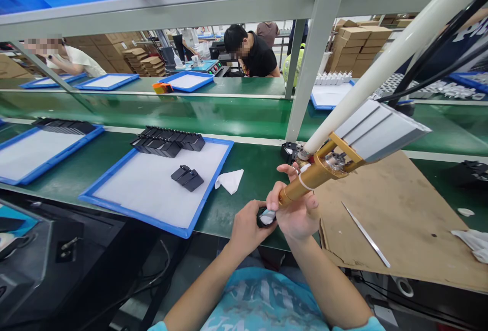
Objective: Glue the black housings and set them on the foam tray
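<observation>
My left hand (247,227) is closed round a small black piece (263,217) with a pale, shiny face that points up. Beside it, palm up, my right hand (299,216) curls its fingers about the lower end of a gold-coloured cylindrical tool (305,181). The tool partly covers that palm, and one fingertip lies close to the black piece. A ribbed grey metal block (381,127) sits at the tool's upper end, next to a white pole (385,61). To the left, a blue-rimmed tray (137,219) carries rows of black housings (168,142) and a few loose ones (187,177).
A white cloth (230,182) lies right of the tray. Brown cardboard (400,219) bears a thin metal strip (366,234). A grey upright (316,51) and an overhead shelf (229,3) frame the bench. Another person (253,54) works across the green belt (190,115).
</observation>
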The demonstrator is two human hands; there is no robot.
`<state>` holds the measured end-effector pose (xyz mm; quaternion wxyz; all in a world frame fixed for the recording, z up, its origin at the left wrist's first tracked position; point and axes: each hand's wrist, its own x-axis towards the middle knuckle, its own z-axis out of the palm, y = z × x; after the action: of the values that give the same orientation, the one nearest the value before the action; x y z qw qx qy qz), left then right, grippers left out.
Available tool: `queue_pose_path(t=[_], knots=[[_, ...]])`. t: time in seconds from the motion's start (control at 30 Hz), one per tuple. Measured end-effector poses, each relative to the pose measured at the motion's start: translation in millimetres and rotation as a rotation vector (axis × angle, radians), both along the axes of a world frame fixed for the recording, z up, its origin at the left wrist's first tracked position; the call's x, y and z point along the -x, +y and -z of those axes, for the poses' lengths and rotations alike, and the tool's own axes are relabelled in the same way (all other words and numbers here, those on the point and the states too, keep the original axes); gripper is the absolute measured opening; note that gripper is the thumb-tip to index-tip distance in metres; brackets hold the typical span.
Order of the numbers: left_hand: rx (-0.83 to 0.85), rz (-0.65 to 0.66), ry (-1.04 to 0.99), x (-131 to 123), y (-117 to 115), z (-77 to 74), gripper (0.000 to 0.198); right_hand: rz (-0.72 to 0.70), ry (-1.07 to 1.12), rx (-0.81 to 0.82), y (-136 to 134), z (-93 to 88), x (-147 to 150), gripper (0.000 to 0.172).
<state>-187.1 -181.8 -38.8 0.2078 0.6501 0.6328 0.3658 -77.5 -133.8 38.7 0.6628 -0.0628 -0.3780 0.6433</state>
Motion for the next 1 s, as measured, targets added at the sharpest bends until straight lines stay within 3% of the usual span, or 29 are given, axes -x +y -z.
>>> queue_pose_path(t=[0.2, 0.33, 0.47, 0.57, 1.0], knots=[[0.175, 0.012, 0.05, 15.9, 0.5, 8.6, 0.032, 0.052, -0.034, 0.027, 7.1, 2.5, -7.7, 0.036], [0.279, 0.133, -0.101, 27.6, 1.3, 0.4, 0.051, 0.079, -0.073, 0.029, 9.8, 5.1, -17.6, 0.035], [0.347, 0.259, -0.18, 36.9, 9.3, -9.3, 0.049, 0.092, -0.062, 0.044, 9.8, 5.5, -23.4, 0.032], [0.358, 0.309, -0.187, 39.1, 13.7, -9.8, 0.048, 0.096, -0.06, 0.045, 9.9, 6.1, -24.8, 0.031], [0.323, 0.304, -0.106, 36.6, 9.0, -9.0, 0.043, 0.163, -0.124, 0.099, 11.2, 3.2, -28.2, 0.036]])
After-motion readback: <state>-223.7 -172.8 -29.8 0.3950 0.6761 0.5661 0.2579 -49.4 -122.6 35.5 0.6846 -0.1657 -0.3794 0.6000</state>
